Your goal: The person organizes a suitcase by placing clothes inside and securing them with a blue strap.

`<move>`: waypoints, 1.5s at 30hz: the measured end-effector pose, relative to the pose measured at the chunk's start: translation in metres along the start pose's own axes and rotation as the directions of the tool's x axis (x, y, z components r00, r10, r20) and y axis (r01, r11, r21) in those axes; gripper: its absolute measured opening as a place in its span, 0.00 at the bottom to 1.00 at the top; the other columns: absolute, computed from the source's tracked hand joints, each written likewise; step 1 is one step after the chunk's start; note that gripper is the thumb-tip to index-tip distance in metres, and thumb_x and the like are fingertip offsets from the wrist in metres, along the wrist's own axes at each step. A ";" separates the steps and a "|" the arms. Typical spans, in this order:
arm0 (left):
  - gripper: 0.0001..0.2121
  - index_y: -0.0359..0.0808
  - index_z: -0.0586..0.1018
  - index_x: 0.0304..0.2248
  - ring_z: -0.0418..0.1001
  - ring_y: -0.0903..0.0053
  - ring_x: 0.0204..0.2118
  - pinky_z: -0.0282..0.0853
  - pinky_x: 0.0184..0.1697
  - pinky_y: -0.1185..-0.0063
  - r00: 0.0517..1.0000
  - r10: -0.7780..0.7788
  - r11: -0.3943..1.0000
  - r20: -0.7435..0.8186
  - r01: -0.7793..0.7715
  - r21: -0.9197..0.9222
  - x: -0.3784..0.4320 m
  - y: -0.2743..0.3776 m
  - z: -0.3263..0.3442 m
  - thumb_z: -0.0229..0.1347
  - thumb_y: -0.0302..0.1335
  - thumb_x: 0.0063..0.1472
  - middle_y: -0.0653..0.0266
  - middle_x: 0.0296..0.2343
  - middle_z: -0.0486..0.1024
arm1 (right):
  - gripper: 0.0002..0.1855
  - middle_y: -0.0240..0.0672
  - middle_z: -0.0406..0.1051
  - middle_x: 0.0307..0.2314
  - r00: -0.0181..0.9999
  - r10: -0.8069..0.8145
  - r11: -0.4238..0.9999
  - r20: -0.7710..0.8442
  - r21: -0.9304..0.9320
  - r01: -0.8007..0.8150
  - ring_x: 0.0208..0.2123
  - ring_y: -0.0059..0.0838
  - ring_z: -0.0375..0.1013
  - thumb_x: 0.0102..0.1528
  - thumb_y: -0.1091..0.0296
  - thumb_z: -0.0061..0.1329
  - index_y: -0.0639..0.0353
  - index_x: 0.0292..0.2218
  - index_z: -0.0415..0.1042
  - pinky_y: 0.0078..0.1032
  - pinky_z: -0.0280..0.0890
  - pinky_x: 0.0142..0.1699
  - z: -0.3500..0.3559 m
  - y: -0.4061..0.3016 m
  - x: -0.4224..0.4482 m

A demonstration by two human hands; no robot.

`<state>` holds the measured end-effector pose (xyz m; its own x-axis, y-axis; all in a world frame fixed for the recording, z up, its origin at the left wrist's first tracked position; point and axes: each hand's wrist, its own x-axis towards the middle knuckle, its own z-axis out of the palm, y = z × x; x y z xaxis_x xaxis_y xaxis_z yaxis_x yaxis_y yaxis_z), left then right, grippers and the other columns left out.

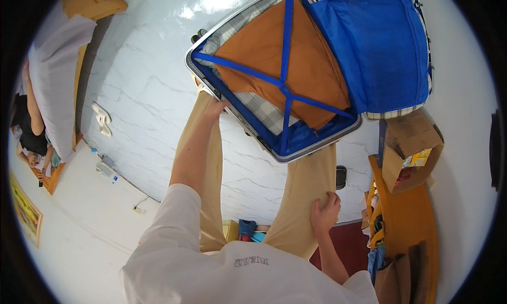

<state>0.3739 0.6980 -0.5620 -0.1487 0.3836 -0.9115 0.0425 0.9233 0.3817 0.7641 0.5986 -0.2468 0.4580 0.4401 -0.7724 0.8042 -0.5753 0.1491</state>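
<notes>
An unfolded suitcase (253, 139) with a metal rim and blue lining lies before me. In its near half, blue straps (283, 86) meet over a folded orange-brown cloth (253, 62) and a grey-white plaid cloth (259, 110). The blue inner side of its other half (380, 46) shows at the upper right. My left hand (217, 107) is against the suitcase's near left edge; most of its fingers are hidden, so its grip cannot be told. Beside the knee of my tan trousers, my right hand (325, 213) rests with loosely bent fingers and holds nothing visible.
White slippers (102, 117) lie on the marbled floor at left. A person (33, 125) lies on a bed with a pale cover (55, 82) at far left. An open cardboard box (412, 145) stands on a wooden cabinet (412, 221) at right. A dark shoe (341, 177) is near my right knee.
</notes>
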 end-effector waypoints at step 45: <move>0.35 0.33 0.56 0.56 0.63 0.51 0.53 0.60 0.55 0.65 0.946 0.273 0.760 -0.177 -0.100 0.642 0.114 0.167 0.047 0.56 0.30 0.50 0.44 0.46 0.70 | 0.23 0.45 0.63 0.48 0.999 -0.031 0.999 0.031 -0.027 0.032 0.50 0.50 0.62 0.49 0.65 0.52 0.59 0.46 0.64 0.43 0.65 0.48 -0.006 -0.014 0.007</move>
<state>0.4107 0.8967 -0.6096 -0.3036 0.6118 -0.7304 0.6816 0.6751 0.2822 0.7581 0.6135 -0.2503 0.4208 0.4364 -0.7953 0.8284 -0.5422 0.1408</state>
